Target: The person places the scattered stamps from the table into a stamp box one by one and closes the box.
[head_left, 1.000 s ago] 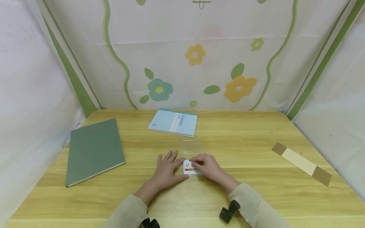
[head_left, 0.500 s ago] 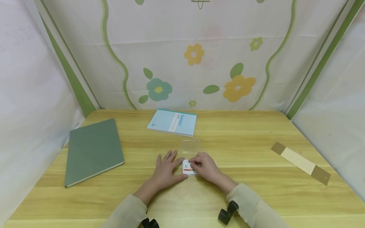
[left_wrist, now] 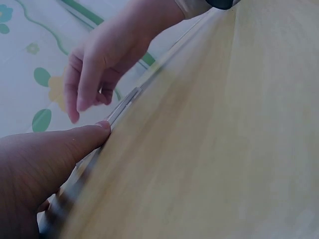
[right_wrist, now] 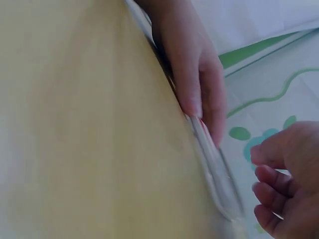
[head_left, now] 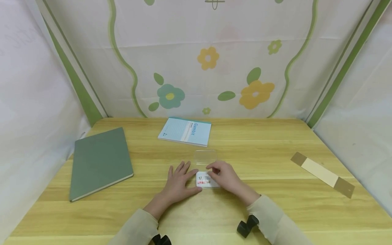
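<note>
A small white card (head_left: pixel 203 182) with a dark U-like logo and a red strip lies in a clear plastic case on the table. The case's transparent lid (head_left: pixel 205 157) is folded open behind it. My left hand (head_left: pixel 179 185) holds the case at its left side, index finger at the far corner and thumb at the near corner. In the right wrist view the left thumb presses the case's edge (right_wrist: pixel 214 169). My right hand (head_left: pixel 225 177) hovers over the card's right part with loosely curled fingers, holding nothing; it hides the case's right end in the head view.
A green hardcover notebook (head_left: pixel 101 163) lies at the left of the wooden table (head_left: pixel 263 153). A light blue notepad (head_left: pixel 185 131) marked Gambit lies at the back. A brown and cream strip (head_left: pixel 322 174) lies at the right. A flowered curtain (head_left: pixel 211 30) closes off the back.
My right hand has let go of the card, rising and shifting slightly right after first moving a little left. More of the card's face shows. The left hand has stayed in place.
</note>
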`<act>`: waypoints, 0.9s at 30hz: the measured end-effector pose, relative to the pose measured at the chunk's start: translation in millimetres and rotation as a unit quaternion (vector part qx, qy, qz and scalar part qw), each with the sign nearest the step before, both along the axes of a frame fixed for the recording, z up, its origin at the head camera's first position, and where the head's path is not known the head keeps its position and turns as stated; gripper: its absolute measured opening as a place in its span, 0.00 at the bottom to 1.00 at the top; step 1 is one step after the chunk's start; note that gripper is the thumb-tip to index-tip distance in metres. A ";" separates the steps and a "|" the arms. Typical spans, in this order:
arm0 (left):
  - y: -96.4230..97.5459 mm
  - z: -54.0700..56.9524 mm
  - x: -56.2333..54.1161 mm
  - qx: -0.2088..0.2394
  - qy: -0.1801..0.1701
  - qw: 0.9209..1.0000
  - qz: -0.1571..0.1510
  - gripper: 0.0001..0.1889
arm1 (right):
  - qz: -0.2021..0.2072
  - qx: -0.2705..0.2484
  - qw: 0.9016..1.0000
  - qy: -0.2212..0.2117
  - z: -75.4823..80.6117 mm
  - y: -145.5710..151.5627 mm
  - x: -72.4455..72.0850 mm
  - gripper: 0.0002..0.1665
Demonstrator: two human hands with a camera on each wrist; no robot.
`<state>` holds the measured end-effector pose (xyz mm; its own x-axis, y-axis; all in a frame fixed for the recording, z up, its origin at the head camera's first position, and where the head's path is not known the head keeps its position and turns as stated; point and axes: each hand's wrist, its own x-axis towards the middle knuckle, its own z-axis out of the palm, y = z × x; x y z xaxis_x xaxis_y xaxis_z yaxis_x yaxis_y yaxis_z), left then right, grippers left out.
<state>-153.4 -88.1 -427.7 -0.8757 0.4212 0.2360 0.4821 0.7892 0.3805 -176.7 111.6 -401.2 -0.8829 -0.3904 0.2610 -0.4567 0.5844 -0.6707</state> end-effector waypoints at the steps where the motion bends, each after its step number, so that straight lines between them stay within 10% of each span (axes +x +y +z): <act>1: 0.1 0.0 -0.1 0.000 0.000 1.000 0.001 0.33 | 0.000 -0.009 1.000 -0.006 2.7 3.0 -0.7 0.09; 12: -0.4 -1.3 -0.5 0.002 -0.008 1.000 0.001 0.33 | -0.013 -0.057 0.998 -0.037 29.8 41.8 -2.5 0.11; 27: -0.5 -2.2 -1.2 -0.004 -0.014 1.000 0.003 0.34 | -0.032 -0.054 0.994 -0.095 -12.9 70.1 -4.5 0.13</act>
<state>-154.5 -88.6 -430.0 -0.8842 0.4182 0.2082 0.4672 0.7951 0.3868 -181.2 181.7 -414.1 -0.9425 -0.3099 0.1249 -0.2800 0.5288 -0.8012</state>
